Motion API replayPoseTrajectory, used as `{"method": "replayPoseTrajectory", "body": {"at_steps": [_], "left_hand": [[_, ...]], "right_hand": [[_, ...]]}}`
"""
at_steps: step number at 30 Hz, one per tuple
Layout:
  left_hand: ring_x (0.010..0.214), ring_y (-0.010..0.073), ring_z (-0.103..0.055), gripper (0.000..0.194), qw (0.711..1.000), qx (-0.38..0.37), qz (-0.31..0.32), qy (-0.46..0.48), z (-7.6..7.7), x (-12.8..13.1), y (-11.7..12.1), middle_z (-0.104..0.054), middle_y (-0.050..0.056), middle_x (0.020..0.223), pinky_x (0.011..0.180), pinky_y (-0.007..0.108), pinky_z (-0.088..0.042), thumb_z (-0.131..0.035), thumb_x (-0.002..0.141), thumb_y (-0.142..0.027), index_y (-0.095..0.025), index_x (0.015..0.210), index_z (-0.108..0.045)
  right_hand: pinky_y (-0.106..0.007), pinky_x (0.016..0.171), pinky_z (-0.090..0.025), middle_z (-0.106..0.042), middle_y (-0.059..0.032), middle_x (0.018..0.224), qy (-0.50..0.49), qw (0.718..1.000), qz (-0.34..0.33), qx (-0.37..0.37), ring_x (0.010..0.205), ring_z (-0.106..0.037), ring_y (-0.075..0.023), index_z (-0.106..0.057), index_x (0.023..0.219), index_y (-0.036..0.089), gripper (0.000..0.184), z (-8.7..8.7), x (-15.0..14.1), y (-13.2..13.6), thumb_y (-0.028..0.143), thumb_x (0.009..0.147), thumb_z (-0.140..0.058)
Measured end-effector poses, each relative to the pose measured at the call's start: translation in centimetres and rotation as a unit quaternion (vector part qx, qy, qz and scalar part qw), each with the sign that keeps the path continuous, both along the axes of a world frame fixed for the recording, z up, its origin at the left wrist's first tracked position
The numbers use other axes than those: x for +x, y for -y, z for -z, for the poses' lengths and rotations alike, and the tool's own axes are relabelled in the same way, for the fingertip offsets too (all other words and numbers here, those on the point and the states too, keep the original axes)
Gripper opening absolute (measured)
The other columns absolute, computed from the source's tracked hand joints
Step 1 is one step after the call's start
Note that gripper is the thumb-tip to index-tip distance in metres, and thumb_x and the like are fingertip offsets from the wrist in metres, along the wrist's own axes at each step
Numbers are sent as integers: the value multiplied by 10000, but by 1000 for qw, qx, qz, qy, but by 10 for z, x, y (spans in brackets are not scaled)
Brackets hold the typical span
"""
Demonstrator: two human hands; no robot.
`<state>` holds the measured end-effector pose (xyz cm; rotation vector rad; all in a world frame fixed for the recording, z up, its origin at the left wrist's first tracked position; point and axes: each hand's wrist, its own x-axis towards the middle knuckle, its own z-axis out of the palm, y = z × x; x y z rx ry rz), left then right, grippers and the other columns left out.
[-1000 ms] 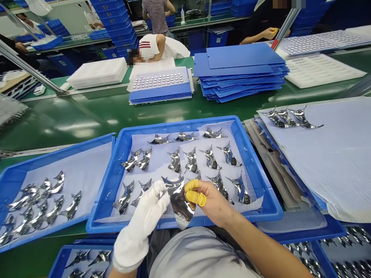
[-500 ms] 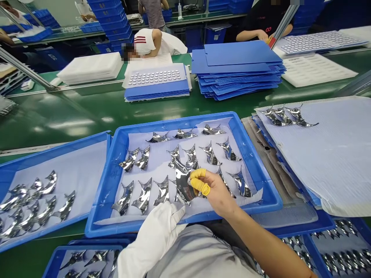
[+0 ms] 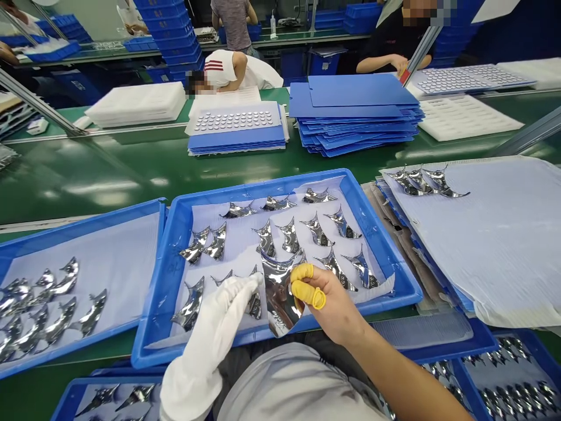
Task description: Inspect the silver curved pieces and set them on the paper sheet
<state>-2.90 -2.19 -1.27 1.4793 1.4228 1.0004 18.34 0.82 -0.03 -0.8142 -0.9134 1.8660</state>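
Note:
My right hand [image 3: 326, 301], bare with yellow finger cots on the thumb and forefinger, pinches a curved mirror-chrome metal piece [image 3: 278, 298] above the blue plastic tray [image 3: 258, 187]. My left hand [image 3: 205, 342], in a white glove, touches that piece's left edge with its fingertips; I cannot tell whether it grips. Several similar chrome pieces [image 3: 318, 231] lie in rows on the tray's pale liner sheet [image 3: 239, 242]. Some pieces under my left hand are partly hidden.
Another blue tray [image 3: 79, 231] of chrome pieces stands to the left, and more trays sit at the bottom edge. To the right, chrome pieces [image 3: 416, 182] lie on a pale sheet stack [image 3: 482, 245]. Beyond the green bench [image 3: 92, 187] are blue boards [image 3: 355, 111] and co-workers [image 3: 225, 70].
My gloved left hand has risen from the tray's near rim back to the piece's left edge. The piece now hangs nearer the tray's front, turned slightly in my right hand's pinch.

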Motion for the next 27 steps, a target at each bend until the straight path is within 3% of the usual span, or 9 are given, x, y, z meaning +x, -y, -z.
{"method": "replayPoseTrajectory", "body": {"at_steps": [2, 4, 7, 9, 11, 13, 19, 23, 27], "left_hand": [[1207, 271, -594, 329, 1000, -9, -15, 24, -9, 2, -1, -672, 64, 1254, 1066, 406, -460, -545, 928, -400, -285, 1197, -697], [1220, 265, -584, 395, 994, -55, -18, 98, -17, 10, -3, -644, 50, 1302, 1064, 392, -462, -578, 921, -373, -290, 1305, -626], [1021, 277, -679, 606, 964, -139, -16, 225, -26, 25, -11, -692, 66, 1190, 849, 370, -584, -705, 838, -348, -286, 1412, -524], [1015, 284, -682, 594, 955, -142, -33, 260, -29, 33, -16, -697, 77, 1187, 831, 360, -587, -748, 798, -324, -264, 1364, -578], [1128, 298, -642, 470, 951, -124, -60, 276, -29, 39, -21, -681, 88, 1242, 949, 375, -542, -752, 793, -311, -226, 1248, -667], [1178, 301, -618, 380, 950, -108, -75, 282, -27, 42, -24, -681, 99, 1252, 1026, 394, -494, -743, 800, -314, -195, 1159, -712], [1056, 244, -691, 214, 963, -54, -86, 249, -24, 47, -27, -735, 38, 1154, 965, 342, -543, -696, 819, -269, -243, 1019, -768], [1039, 231, -695, 202, 977, -16, -94, 191, -27, 47, -27, -756, 19, 1084, 977, 339, -537, -636, 843, -239, -261, 981, -782], [1111, 217, -658, 228, 985, 15, -96, 142, -21, 44, -22, -733, 12, 1142, 1056, 335, -474, -592, 881, -279, -258, 1024, -768]], "right_hand": [[-220, 568, -430, -559, 19, 741, 9, 1000, -6, -7, 595, -491, -85, -629, 789, 188, 204, -2, -1, 1, 368, 822, -721], [-219, 561, -429, -557, 20, 731, 17, 1000, -11, -10, 590, -488, -85, -622, 781, 186, 217, -4, -3, 1, 375, 812, -723], [-208, 532, -430, -533, 31, 708, 14, 1000, -25, -8, 558, -474, -73, -602, 746, 180, 232, -7, -6, 3, 369, 808, -721], [-197, 496, -428, -527, 35, 713, 5, 999, -37, -11, 537, -470, -66, -595, 740, 179, 227, -9, -7, 4, 360, 819, -708], [-187, 468, -427, -531, 37, 718, -5, 999, -43, -16, 525, -478, -63, -596, 753, 180, 211, -9, -8, 5, 348, 832, -695], [-181, 463, -432, -530, 39, 714, -11, 999, -40, -19, 520, -488, -61, -595, 757, 178, 200, -9, -8, 6, 334, 838, -690], [-172, 466, -448, -520, 45, 704, -20, 999, -39, -27, 518, -499, -56, -595, 749, 173, 186, -11, -8, 6, 308, 835, -690], [-177, 470, -453, -511, 45, 708, -18, 998, -40, -33, 516, -501, -56, -585, 735, 173, 201, -12, -9, 7, 310, 831, -696], [-177, 465, -452, -483, 49, 696, -41, 998, -43, -32, 518, -484, -56, -582, 734, 174, 200, -9, -10, 6, 304, 835, -695]]}}
